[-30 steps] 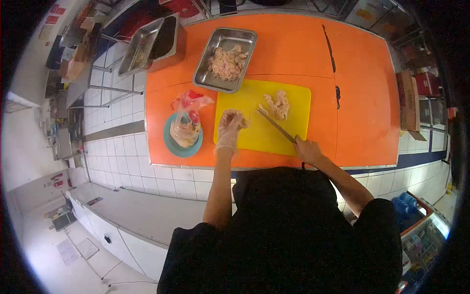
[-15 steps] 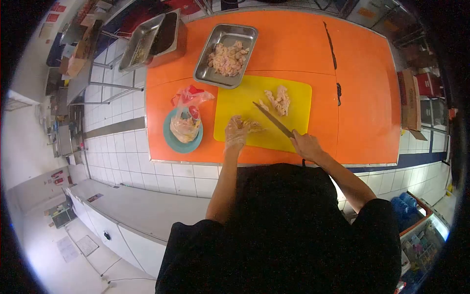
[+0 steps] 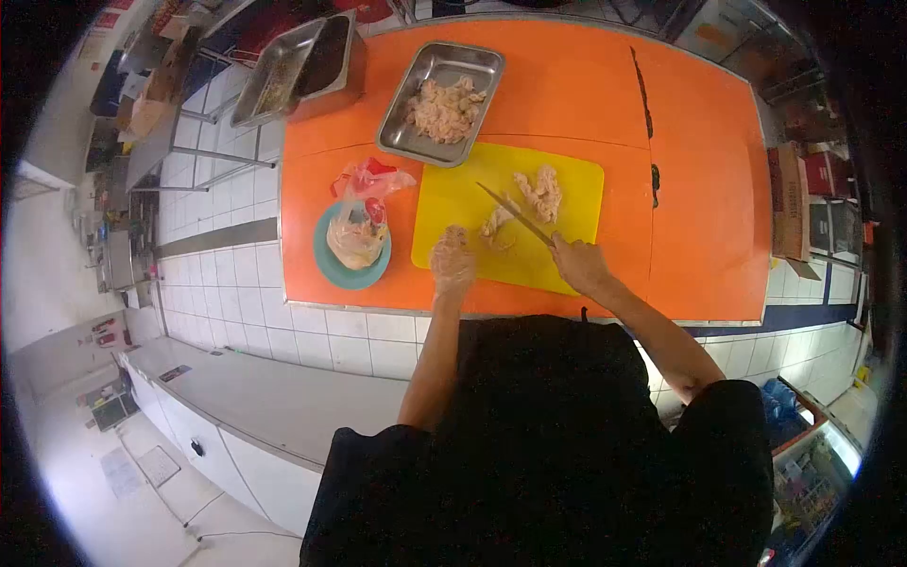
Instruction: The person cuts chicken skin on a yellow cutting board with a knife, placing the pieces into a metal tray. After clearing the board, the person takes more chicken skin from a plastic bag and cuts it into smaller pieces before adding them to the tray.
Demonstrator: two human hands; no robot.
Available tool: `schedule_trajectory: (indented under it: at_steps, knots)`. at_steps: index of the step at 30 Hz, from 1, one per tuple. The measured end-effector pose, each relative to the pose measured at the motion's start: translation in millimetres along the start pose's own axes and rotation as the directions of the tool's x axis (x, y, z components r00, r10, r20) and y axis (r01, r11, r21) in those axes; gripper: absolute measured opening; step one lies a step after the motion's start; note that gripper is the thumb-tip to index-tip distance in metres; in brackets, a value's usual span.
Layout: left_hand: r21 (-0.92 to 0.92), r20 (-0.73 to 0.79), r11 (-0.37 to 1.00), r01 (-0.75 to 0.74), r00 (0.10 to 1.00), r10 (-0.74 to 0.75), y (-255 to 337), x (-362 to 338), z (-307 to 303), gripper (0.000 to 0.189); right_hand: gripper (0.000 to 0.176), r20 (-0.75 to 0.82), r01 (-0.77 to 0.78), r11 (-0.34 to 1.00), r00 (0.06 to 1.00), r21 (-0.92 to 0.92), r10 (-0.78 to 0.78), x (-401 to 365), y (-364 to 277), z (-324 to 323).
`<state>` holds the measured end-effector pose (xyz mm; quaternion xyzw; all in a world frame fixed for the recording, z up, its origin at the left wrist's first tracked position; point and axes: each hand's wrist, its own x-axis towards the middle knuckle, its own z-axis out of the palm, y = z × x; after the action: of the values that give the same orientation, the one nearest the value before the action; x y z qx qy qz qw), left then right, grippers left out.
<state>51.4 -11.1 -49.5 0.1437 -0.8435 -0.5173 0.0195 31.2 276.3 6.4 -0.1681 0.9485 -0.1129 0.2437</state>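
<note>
My right hand [image 3: 581, 266] grips a kitchen knife [image 3: 517, 214] by its handle, the blade slanting up and left over the yellow cutting board [image 3: 453, 194]. Under and beside the blade lies a small piece of pale raw meat [image 3: 495, 225], perhaps chicken. A larger piece of the meat [image 3: 543, 194] rests farther right on the board. My left hand [image 3: 453, 261], in what looks like a clear plastic glove, is at the board's left front edge, fingers curled together. Whether anything is inside them is hidden. It is apart from the small piece.
Behind the board, a steel tray [image 3: 396, 132] holds chopped meat [image 3: 444, 110]. At left, a plastic bag of meat [image 3: 356, 238] sits in a teal bowl [image 3: 323, 261]. A deeper steel pan [image 3: 331, 80] stands at the far left corner of the orange table [image 3: 704, 217].
My left hand has drawn back slightly from the small piece of meat, which now lies uncovered. The knife has shifted up and left, its blade now over that piece.
</note>
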Motion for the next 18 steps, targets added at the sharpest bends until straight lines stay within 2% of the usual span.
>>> schedule_trajectory:
  at_steps: [2, 6, 8, 9, 11, 12, 13, 14, 15, 17, 18]
  knots:
    - [0.433, 0.069, 0.892, -0.13, 0.991, 0.111, 52.5, -1.2, -4.8, 0.025, 0.034, -0.013, -0.019, 0.998, 1.0, 0.052, 0.02, -8.9, -11.0, -8.7]
    - [0.396, 0.181, 0.914, -0.093, 0.983, 0.022, 30.8, -1.5, 25.6, 0.039, 0.033, -0.005, 0.034, 0.998, 0.999, 0.061, -0.034, -11.3, -6.8, 9.8]
    - [0.582, 0.15, 0.728, -0.363, 0.927, 0.343, -4.7, -4.8, 44.3, 0.035, 0.031, 0.015, -0.048, 0.998, 0.999, 0.038, 0.047, -4.3, 4.4, 15.0]
    - [0.581, 0.149, 0.729, -0.362, 0.928, 0.342, -12.7, -4.7, 44.0, 0.035, 0.031, 0.016, -0.048, 0.998, 0.999, 0.036, 0.047, -2.7, 5.9, 13.1]
    - [0.685, 0.1, 0.49, -0.539, 0.736, 0.669, -28.1, 0.0, 34.9, 0.024, 0.031, 0.011, -0.017, 0.999, 1.0, 0.038, 0.017, -1.7, 8.3, 7.8]
    - [0.682, 0.104, 0.489, -0.544, 0.734, 0.671, -54.7, 5.7, 32.5, 0.024, 0.031, 0.01, -0.022, 0.999, 1.0, 0.04, 0.022, -2.1, 7.4, 5.3]
    - [0.537, 0.158, 0.738, -0.409, 0.908, 0.388, -90.6, 13.1, 30.6, 0.024, 0.031, 0.013, -0.03, 0.999, 0.999, 0.039, 0.03, -1.8, 5.5, 3.1]
    - [0.395, 0.264, 0.902, -0.177, 0.962, 0.073, -109.3, 18.5, 26.5, 0.023, 0.031, 0.016, -0.036, 0.999, 0.999, 0.039, 0.035, -0.8, 3.9, 1.7]
    - [0.397, 0.263, 0.901, -0.176, 0.962, 0.073, -88.8, 15.1, 13.7, 0.023, 0.031, 0.016, -0.034, 0.999, 0.999, 0.04, 0.034, 0.1, 3.2, 1.5]
    - [0.707, 0.228, 0.636, -0.309, 0.951, 0.209, -4.7, -0.3, -21.1, 0.017, 0.03, 0.001, -0.032, 0.998, 0.999, 0.055, 0.032, -0.6, 1.2, 3.7]
    - [0.707, 0.228, 0.636, -0.308, 0.951, 0.207, 19.9, 0.2, -23.7, 0.017, 0.03, 0.003, -0.032, 0.998, 0.999, 0.055, 0.032, -3.4, -2.4, -0.1]
